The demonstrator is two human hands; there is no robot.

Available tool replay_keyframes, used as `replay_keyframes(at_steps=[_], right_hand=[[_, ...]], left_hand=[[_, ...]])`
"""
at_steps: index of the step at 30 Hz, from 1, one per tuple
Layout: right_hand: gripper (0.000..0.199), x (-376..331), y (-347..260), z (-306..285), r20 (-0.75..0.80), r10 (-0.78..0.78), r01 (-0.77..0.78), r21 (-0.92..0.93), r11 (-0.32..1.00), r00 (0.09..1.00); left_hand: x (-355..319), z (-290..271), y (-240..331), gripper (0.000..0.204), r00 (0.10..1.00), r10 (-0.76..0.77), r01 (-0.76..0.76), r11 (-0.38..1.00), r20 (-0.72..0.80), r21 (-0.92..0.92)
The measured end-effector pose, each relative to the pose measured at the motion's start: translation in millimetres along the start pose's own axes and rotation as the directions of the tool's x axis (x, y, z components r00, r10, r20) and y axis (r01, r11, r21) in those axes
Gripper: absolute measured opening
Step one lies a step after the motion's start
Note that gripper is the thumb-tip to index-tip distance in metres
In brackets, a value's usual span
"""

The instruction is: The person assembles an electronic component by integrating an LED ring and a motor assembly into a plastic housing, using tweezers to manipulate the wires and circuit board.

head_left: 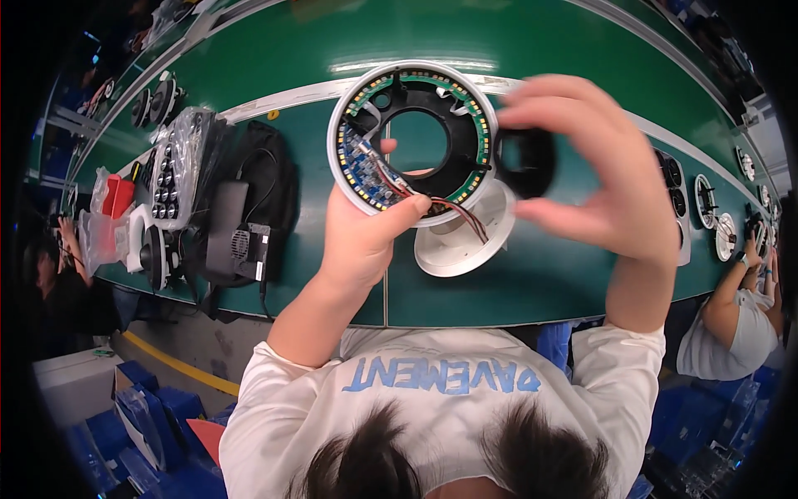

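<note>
A round white-rimmed housing (339, 170) is held up in my left hand (363, 220), the thumb pressed on its lower rim near the wires. Inside it sit a green ring board with small lights, a blue circuit board (366, 170) and a black inner ring with an open centre. Red and black wires (465, 213) trail over the rim. Below stands a white dish-shaped part (453, 259), partly covered by the housing. To the right, my right hand (594, 166) is blurred, its thumb and fingers spread around a black ring (544, 170); contact with that ring is unclear.
On the left of the green table (465, 303) lie a black bag (278, 179), a black power adapter (226, 229) and a plastic-wrapped tray of round parts (173, 179). More round housings (705, 200) lie at the right. People work at both sides.
</note>
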State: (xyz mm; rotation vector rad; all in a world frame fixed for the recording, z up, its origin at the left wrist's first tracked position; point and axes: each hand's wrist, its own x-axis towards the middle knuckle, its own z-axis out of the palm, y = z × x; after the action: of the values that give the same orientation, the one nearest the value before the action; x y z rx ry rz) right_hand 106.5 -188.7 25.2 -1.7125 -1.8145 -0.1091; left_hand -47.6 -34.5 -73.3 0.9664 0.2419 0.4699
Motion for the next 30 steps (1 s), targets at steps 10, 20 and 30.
replay_keyframes(at_steps=[10, 20, 30], right_hand=[[0.035, 37, 11, 56, -0.054, -0.106, 0.096, -0.154, 0.983, 0.993], [0.031, 17, -9, 51, 0.008, 0.005, -0.002, -0.291, 0.957, 1.000], [0.021, -9, -25, 41, -0.058, 0.136, -0.146, -0.209, 0.967, 0.989]], left_hand=[[6, 4, 0, 0.058, 0.997, 0.001, 0.002, 0.999, 0.073, -0.042], [9, 4, -2, 0.058, 0.995, 0.046, -0.045, 0.999, 0.091, -0.009], [5, 4, 4, 0.056, 0.993, 0.066, -0.069, 0.997, 0.099, 0.031]])
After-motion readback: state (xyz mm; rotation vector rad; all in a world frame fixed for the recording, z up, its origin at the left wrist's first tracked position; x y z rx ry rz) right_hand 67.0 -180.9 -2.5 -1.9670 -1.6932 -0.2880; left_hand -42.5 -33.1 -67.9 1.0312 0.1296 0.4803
